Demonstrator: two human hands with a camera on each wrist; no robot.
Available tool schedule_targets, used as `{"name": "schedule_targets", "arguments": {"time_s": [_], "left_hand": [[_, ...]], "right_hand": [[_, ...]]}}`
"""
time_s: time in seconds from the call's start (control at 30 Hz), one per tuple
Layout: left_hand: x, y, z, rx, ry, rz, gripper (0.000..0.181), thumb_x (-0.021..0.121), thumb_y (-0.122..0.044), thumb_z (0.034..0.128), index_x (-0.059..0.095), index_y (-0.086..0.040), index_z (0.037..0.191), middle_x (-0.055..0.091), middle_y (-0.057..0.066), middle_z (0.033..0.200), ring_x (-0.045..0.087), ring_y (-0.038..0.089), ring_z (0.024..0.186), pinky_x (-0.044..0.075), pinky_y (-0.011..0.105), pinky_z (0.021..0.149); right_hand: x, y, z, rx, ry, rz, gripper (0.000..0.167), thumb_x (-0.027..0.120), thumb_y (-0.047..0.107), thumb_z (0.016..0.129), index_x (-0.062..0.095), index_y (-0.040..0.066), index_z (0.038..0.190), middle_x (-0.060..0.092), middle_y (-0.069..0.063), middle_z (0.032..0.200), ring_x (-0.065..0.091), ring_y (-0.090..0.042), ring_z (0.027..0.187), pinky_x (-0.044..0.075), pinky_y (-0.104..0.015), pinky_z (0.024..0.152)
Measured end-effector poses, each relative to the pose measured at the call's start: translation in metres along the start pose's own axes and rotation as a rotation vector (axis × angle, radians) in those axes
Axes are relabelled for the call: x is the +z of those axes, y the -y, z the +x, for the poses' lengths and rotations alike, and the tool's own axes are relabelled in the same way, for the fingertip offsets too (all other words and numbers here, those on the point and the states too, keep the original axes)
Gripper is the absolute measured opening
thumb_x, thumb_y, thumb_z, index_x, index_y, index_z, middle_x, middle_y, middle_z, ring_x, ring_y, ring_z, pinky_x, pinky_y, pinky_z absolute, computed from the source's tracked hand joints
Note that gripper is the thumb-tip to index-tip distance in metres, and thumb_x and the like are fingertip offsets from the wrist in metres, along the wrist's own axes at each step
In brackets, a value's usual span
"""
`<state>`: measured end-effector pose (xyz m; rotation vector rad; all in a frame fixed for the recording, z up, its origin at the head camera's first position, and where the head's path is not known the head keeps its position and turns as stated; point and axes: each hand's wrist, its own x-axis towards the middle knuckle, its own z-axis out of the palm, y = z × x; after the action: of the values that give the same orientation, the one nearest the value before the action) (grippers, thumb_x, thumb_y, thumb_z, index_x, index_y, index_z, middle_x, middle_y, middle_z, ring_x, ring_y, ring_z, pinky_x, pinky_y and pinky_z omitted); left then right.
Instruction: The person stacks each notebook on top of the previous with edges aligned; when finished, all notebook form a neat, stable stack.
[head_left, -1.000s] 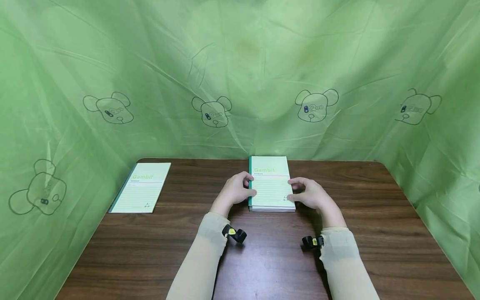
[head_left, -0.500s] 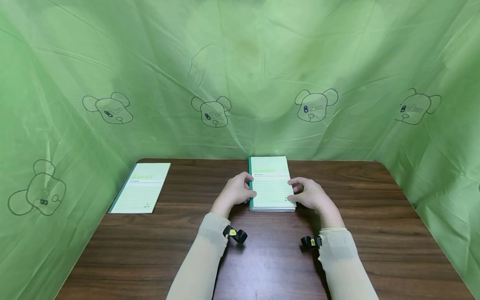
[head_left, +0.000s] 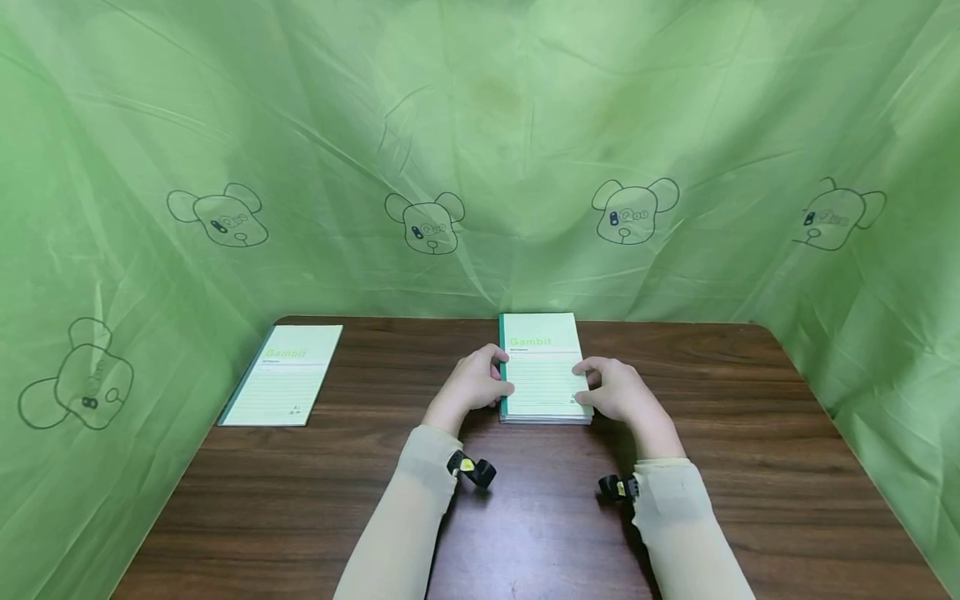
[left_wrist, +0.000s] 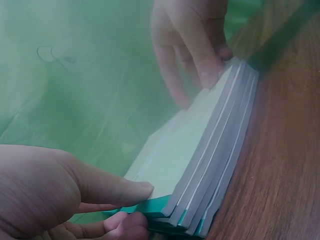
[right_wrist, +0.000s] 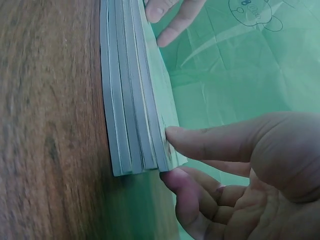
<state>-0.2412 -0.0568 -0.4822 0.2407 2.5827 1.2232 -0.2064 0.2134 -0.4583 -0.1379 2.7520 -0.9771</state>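
A stack of several pale green notebooks with dark green spines lies at the far middle of the table, "Gambit" printed on the top cover. On its spine side my left hand pinches the top notebook, thumb on the cover and curled fingers under the edge. My right hand grips that notebook's opposite edge. Its thumb lies on the cover near the corner, with a fingertip below the edge in the right wrist view. The lower notebooks' page edges are slightly uneven. The hands partly hide both long sides.
Another notebook of the same look lies flat at the table's far left. The brown wooden table ends at a green cloth curtain with bear outlines, which hangs behind and on both sides.
My right hand and wrist have shifted slightly left, its fingertips a little further over the cover's edge. The left hand and the notebooks look nearly the same.
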Motion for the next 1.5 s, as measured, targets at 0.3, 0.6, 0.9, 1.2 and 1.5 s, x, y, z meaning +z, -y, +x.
{"name": "schedule_targets", "arguments": {"time_s": [0.3, 0.6, 0.9, 1.2, 1.5], "left_hand": [[-0.007, 0.001, 0.002, -0.002, -0.002, -0.052, 0.052, 0.084, -0.021, 0.0954, 0.064, -0.007, 0.142, 0.069, 0.008, 0.096, 0.071, 0.022, 0.071, 0.06, 0.035, 0.064], [-0.022, -0.006, -0.004, 0.023, -0.008, -0.039, 0.049, 0.081, -0.028, 0.0996, 0.065, -0.006, 0.141, 0.072, 0.006, 0.093, 0.075, 0.031, 0.078, 0.058, 0.036, 0.063], [-0.04, -0.009, -0.021, 0.062, -0.014, -0.033, 0.047, 0.081, -0.029, 0.1007, 0.065, -0.008, 0.14, 0.072, 0.005, 0.096, 0.075, 0.027, 0.078, 0.057, 0.037, 0.069], [-0.065, 0.014, -0.037, 0.139, -0.175, 0.049, 0.044, 0.079, -0.027, 0.0993, 0.067, -0.01, 0.138, 0.075, 0.002, 0.099, 0.069, 0.014, 0.078, 0.058, 0.041, 0.081], [-0.139, 0.094, -0.077, 0.063, -0.374, 0.075, 0.04, 0.074, -0.018, 0.1005, 0.063, -0.006, 0.136, 0.075, 0.012, 0.109, 0.07, 0.023, 0.09, 0.056, 0.041, 0.085]], "right_hand": [[-0.005, 0.007, -0.002, 0.005, -0.115, 0.066, 0.049, 0.081, 0.031, 0.099, 0.071, 0.005, 0.139, 0.073, -0.018, 0.127, 0.067, -0.036, 0.12, 0.051, -0.055, 0.103], [0.0, 0.014, 0.002, -0.042, -0.126, 0.255, 0.043, 0.082, 0.026, 0.099, 0.072, 0.005, 0.135, 0.075, -0.014, 0.123, 0.07, -0.029, 0.103, 0.054, -0.037, 0.085], [0.008, 0.02, -0.004, -0.05, -0.092, 0.285, 0.043, 0.083, 0.026, 0.098, 0.072, 0.006, 0.134, 0.076, -0.014, 0.122, 0.071, -0.029, 0.101, 0.056, -0.036, 0.077], [0.044, 0.063, 0.002, -0.158, -0.049, 0.281, 0.042, 0.088, 0.023, 0.093, 0.075, 0.006, 0.129, 0.078, -0.012, 0.115, 0.075, -0.022, 0.094, 0.059, -0.036, 0.081], [0.106, 0.124, 0.018, -0.304, 0.043, 0.264, 0.032, 0.084, 0.022, 0.097, 0.075, 0.006, 0.124, 0.075, 0.0, 0.104, 0.069, -0.009, 0.08, 0.06, -0.03, 0.079]]}}
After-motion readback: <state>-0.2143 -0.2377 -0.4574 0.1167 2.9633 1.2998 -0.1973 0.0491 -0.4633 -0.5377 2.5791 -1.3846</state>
